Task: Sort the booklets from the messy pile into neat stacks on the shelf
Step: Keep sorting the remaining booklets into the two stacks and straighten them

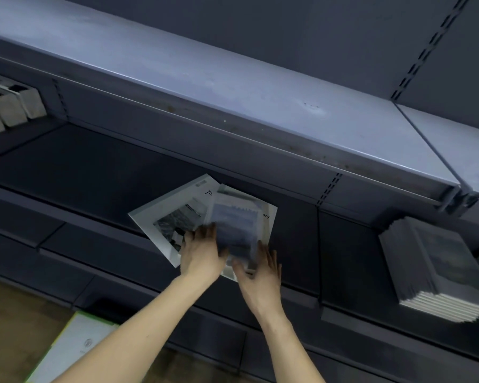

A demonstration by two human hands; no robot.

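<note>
Presently, both hands are on booklets lying askew on the dark shelf [94, 167]. The left hand [202, 252] lies flat, fingers spread, on the large white booklet [163, 217]. The right hand [260, 275] grips the blurred smaller booklet [235, 219] overlapping it. A neat booklet stack [437, 269] sits well apart, rightward.
</note>
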